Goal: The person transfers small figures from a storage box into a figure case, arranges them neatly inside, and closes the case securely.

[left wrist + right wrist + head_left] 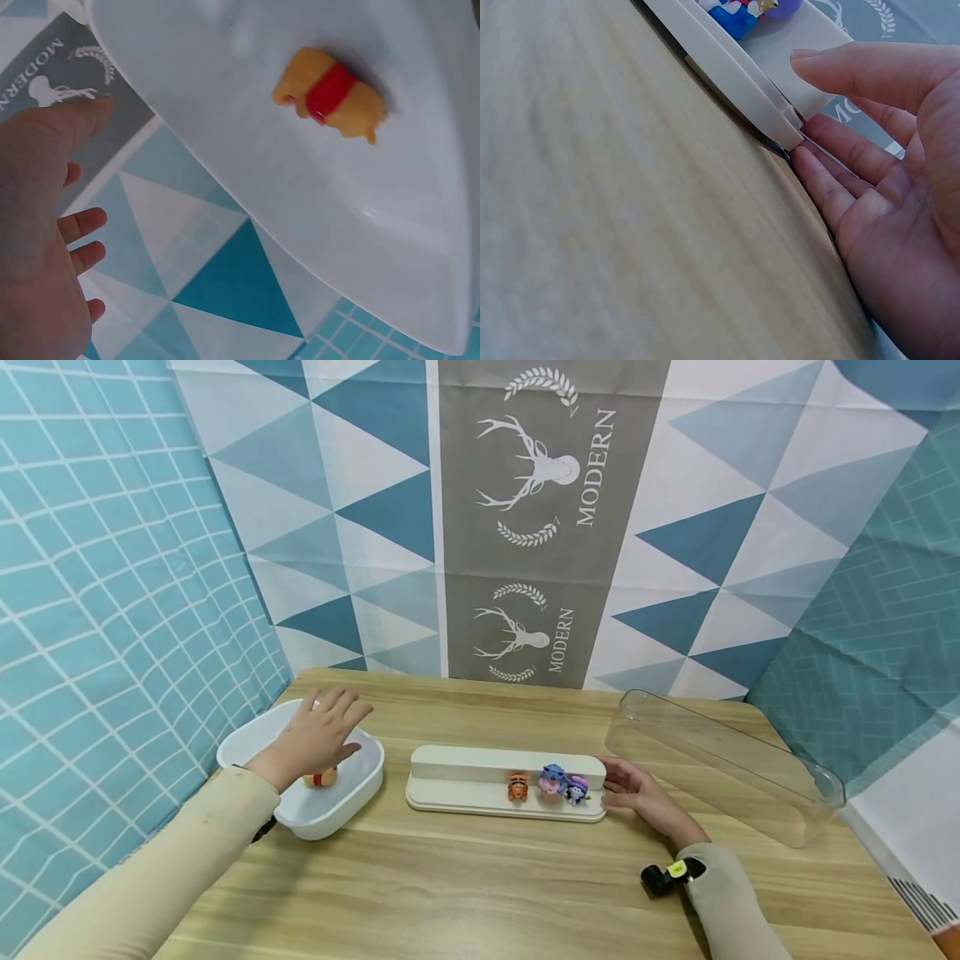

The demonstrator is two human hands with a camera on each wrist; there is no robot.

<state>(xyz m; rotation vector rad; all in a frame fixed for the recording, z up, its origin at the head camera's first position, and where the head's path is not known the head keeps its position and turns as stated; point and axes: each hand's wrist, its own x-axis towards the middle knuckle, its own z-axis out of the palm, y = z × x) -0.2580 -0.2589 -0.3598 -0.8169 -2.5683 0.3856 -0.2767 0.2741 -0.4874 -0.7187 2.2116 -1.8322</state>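
My left hand (315, 739) is held over the white basin (333, 822), its fingers spread and holding nothing. In the basin lies a yellow bear figurine (367, 112) with a red band round its body, apart from the hand in the left wrist view. The right hand (647, 797) touches the right end of a cream two-step display base (457, 789) with extended fingers, the thumb reaching over its end. On the base's lower step stand several small figurines: an orange tiger-like one (517, 787), and a blue one (553, 772), a pink one (549, 787) and a purple one (577, 791) close together.
A long transparent cover (720, 760) lies on the wooden table (465, 885) at the right, beyond the right hand. Patterned cloth (390, 527) hangs behind the table, and blue grid cloth (112, 610) rises along the left, close to the basin.
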